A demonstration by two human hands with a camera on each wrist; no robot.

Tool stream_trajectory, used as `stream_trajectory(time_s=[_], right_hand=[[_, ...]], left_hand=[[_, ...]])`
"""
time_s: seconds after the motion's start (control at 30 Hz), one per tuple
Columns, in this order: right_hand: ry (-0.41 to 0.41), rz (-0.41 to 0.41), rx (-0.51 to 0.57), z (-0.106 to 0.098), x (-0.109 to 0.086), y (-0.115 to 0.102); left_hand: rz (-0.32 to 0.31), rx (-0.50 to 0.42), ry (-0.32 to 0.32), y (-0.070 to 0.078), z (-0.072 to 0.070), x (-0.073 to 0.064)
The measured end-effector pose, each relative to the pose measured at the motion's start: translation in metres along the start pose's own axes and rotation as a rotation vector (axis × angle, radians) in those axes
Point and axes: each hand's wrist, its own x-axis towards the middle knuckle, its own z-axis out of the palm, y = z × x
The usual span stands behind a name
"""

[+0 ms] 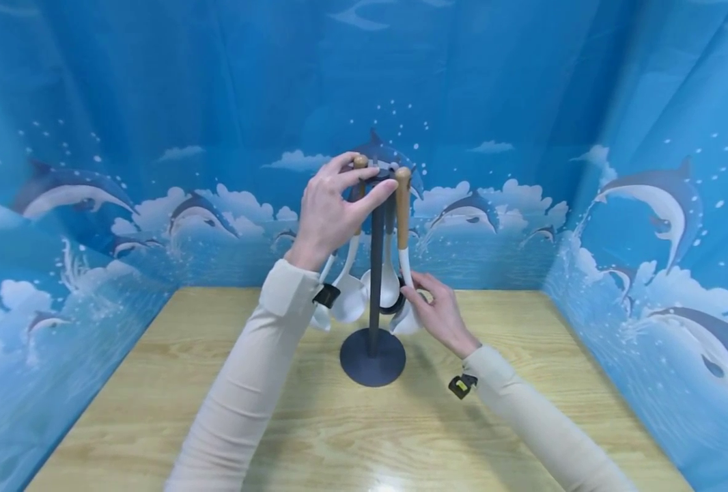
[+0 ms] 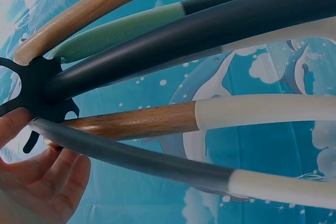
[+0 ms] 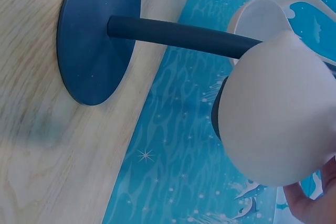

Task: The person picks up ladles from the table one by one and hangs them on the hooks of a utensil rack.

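A dark utensil stand point(image 1: 374, 287) with a round base point(image 1: 372, 365) stands upright on the table. My left hand point(image 1: 333, 205) grips its hooked top plate point(image 2: 44, 85), fingers close to the end of a brown wooden handle point(image 2: 131, 121). Low on the right side of the stand, my right hand point(image 1: 439, 307) pinches the white neck of a wooden-handled ladle point(image 1: 403, 212). That ladle's rounded white bowl point(image 3: 278, 114) hangs downward, and its handle top is level with the hooks. Beside my left hand hangs a grey-handled utensil point(image 2: 142, 156) with a white neck.
More utensils hang around the pole, including a white ladle point(image 1: 348, 301), a white spoon point(image 1: 389, 287) and one with a green handle point(image 2: 121, 32). The wooden table point(image 1: 216, 383) meets a blue dolphin-print curtain point(image 1: 493, 137) at the back and sides.
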Motion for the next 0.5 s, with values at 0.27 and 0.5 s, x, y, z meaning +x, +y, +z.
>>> stream_trajectory(time_s=[0.27, 0.5], right_hand=[[-0.036, -0.009, -0.001, 0.0006, -0.0003, -0.0017], [-0.058, -0.006, 0.030, 0.0021, -0.0023, -0.0036]], left_hand=[[0.008, -0.027, 0.029, 0.0009, 0.0026, 0.0003], [0.045, -0.048, 0.064, -0.0007, 0.0044, -0.0018]])
